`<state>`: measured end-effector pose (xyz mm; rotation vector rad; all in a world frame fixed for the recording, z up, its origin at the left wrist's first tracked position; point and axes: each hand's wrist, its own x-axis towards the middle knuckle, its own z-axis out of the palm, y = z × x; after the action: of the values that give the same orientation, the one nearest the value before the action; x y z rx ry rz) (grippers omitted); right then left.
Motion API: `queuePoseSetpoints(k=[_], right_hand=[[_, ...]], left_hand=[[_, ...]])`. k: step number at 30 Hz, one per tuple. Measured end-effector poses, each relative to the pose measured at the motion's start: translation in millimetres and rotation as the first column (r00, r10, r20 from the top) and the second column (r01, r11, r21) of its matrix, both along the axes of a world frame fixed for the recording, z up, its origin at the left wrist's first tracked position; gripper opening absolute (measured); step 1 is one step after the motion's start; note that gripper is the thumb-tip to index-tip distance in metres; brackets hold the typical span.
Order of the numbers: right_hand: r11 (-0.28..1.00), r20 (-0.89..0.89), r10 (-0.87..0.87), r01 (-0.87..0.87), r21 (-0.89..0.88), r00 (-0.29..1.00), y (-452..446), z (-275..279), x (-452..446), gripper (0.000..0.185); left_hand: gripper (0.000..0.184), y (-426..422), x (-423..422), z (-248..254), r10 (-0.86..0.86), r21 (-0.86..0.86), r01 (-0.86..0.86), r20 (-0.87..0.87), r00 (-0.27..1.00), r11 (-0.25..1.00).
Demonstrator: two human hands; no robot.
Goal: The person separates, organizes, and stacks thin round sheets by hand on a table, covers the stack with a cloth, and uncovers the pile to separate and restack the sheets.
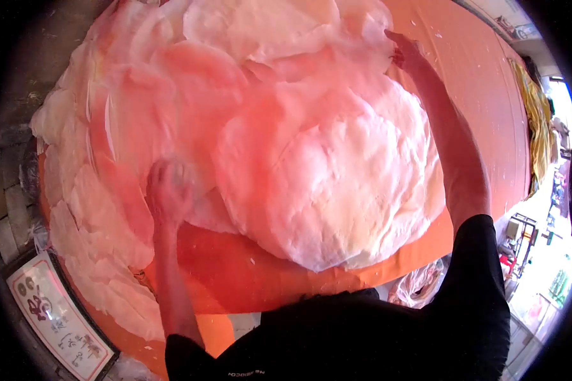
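Thin, soft white sheets of fluffy fibre, like floss or batting (337,184), lie in overlapping layers before me, tinted pink by the light. A thick rounded mound of them bulges toward my body. My left hand (170,190) is on the layers left of that mound; motion blurs its fingers, so their grip is unclear. With the arm stretched far forward, my right hand (405,52) is at the far right edge of the layers, its fingers bent around the edge of a sheet. An orange cloth (235,267) covers the table beneath.
Uncovered orange cloth extends to the right, up to a yellow cloth (534,127) at the table's far side. A framed sign with writing (60,317) stands at lower left. Clear plastic bagging (419,282) sits below the near edge. Shelved items (521,241) are at far right.
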<state>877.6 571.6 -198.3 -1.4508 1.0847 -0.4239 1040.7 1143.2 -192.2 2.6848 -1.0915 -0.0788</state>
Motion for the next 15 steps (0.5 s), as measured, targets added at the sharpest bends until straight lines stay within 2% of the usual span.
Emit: queuePoseSetpoints(k=[1, 2, 3, 4, 5, 6, 7, 8, 9, 10, 11, 12, 14, 15], right_hand=[[0.999, -0.120, -0.036, 0.038, 0.019, 0.992, -10.1, -0.1, 9.9, 0.038], [0.999, -0.117, -0.038, 0.039, 0.009, 0.992, -17.8, -1.8, 14.4, 0.038], [0.999, -0.154, 0.032, -0.038, -0.036, 0.988, -23.5, -1.8, 17.6, 0.036], [0.990, -0.194, 0.102, -0.119, -0.077, 0.976, -31.4, -6.0, 21.6, 0.034], [0.974, -0.125, 0.113, -0.135, -0.184, 0.986, -44.2, -21.3, 27.8, 0.029], [0.973, -0.128, 0.115, -0.137, -0.187, 0.985, -51.8, -17.8, 31.7, 0.029], [0.862, -0.194, 0.148, -0.222, -0.455, 0.970, -55.9, -8.7, 37.1, 0.032], [0.670, -0.264, 0.163, -0.303, -0.678, 0.951, -61.4, 2.9, 45.2, 0.035], [0.670, -0.269, 0.170, -0.312, -0.674, 0.948, -92.2, 9.8, 50.6, 0.035], [0.452, -0.072, 0.372, -0.249, -0.857, 0.925, -142.0, 14.1, 52.3, 0.028], [0.233, 0.070, 0.590, -0.087, -0.968, 0.804, -173.6, 25.5, 56.1, 0.023], [0.201, -0.009, 0.598, -0.162, -0.966, 0.801, -144.9, 90.7, 51.2, 0.024], [0.095, -0.244, 0.236, -0.272, -0.958, 0.941, -41.4, 201.1, 36.3, 0.029], [0.032, -0.360, 0.094, -0.364, -0.931, 0.928, 17.1, 244.4, 24.5, 0.031]], left_hand=[[0.057, -0.5, -3.6, 4.7, 0.003, -0.010, -0.003, 0.005, 1.000, 1.000], [0.058, -2.5, -10.9, 10.8, -0.031, 0.063, 0.028, 0.038, 0.999, 0.998], [0.060, -4.2, -15.5, 12.5, -0.068, 0.135, 0.058, 0.068, 0.995, 0.989], [0.060, -0.5, -13.7, 8.8, -0.067, 0.124, 0.057, 0.071, 0.995, 0.991], [0.060, 7.5, -8.7, 4.0, -0.069, 0.042, 0.067, 0.032, 0.997, 0.997], [0.061, 14.2, -3.6, 0.3, -0.075, -0.036, 0.075, -0.010, 0.997, 0.997], [0.061, 17.8, 1.6, -2.0, -0.071, -0.037, 0.070, -0.013, 0.997, 0.997], [0.060, 19.8, 7.0, -4.7, -0.077, -0.036, 0.080, 0.078, 0.994, 0.996], [0.060, 21.4, 9.3, -6.5, -0.084, -0.028, 0.090, 0.163, 0.983, 0.996], [0.060, 21.1, 11.4, -6.5, -0.083, -0.020, 0.087, 0.152, 0.985, 0.996], [0.060, 18.5, 15.7, -5.6, -0.035, -0.026, 0.041, 0.188, 0.982, 0.999], [0.059, 14.3, 20.8, -5.5, 0.015, -0.040, -0.006, 0.227, 0.974, 0.999], [0.058, 10.7, 29.8, -16.8, 0.039, -0.078, -0.026, 0.170, 0.985, 0.997], [0.056, 10.5, 33.2, -20.6, 0.059, -0.111, -0.046, 0.114, 0.992, 0.993]])
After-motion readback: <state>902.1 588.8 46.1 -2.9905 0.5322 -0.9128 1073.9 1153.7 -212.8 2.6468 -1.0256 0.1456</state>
